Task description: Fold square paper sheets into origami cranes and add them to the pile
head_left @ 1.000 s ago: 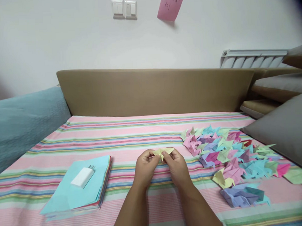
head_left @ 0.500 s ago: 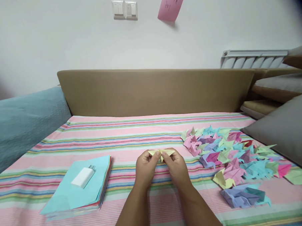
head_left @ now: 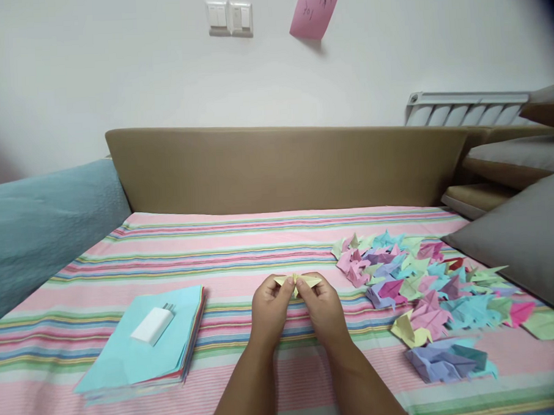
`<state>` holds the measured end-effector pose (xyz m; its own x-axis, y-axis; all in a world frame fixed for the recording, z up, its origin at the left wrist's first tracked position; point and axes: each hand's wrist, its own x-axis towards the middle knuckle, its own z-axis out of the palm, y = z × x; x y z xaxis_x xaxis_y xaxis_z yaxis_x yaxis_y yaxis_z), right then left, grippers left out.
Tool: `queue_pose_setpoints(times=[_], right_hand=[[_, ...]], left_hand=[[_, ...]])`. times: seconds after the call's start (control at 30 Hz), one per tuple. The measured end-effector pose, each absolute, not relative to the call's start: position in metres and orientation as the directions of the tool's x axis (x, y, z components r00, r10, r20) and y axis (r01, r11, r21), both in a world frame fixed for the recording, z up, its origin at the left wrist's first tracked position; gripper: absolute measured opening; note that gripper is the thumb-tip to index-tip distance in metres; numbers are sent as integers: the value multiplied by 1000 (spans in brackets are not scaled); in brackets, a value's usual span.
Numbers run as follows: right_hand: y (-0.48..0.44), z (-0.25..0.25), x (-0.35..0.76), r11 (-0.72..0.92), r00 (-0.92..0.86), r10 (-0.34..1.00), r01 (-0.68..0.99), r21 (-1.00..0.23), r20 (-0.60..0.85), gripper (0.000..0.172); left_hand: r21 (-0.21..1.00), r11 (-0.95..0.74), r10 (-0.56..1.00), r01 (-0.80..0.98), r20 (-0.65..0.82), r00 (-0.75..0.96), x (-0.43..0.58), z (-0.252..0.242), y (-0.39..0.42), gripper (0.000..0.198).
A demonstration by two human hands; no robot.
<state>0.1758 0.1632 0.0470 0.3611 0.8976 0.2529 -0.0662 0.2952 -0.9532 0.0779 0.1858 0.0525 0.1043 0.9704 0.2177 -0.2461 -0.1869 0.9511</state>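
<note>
"What has changed from a second ago?"

"The pale yellow folded paper (head_left: 310, 280), mainly. It's at the centre of the frame, a little below the middle, and its left wing tip shows more now. Its two wings lie nearly level; a second ago they looked more tilted."

"And the hands?"

"The left hand (head_left: 268, 309) has its thumb and fingers closed in a pinch on the left wing. The right hand (head_left: 326, 306) pinches the right wing the same way. Both thumbs are on the near side, and they sit closer together than they did."

"Anything else shift?"

"Not that I can see. The heap of coloured folded papers (head_left: 431, 311) at the right of the frame lies as it did, and so does the white plug adapter (head_left: 151, 326) on the stack of blue-topped paper (head_left: 118, 358) at lower left. It's all on the striped cloth (head_left: 232, 237)."

"Can you read any writing?"

"There's a pink note (head_left: 315, 10) on the wall at the top, right of centre. It has two short bits of dark handwriting, slanted like the sheet, but I can't make them out with any certainty."
</note>
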Motion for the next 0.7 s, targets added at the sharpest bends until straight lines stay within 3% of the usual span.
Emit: queue_pose_setpoints(times=[0.7], right_hand=[[160,45,174,276,340,898,65,-959,281,31]], left_hand=[[955,-197,973,-223,218,73,78,51,184,24]])
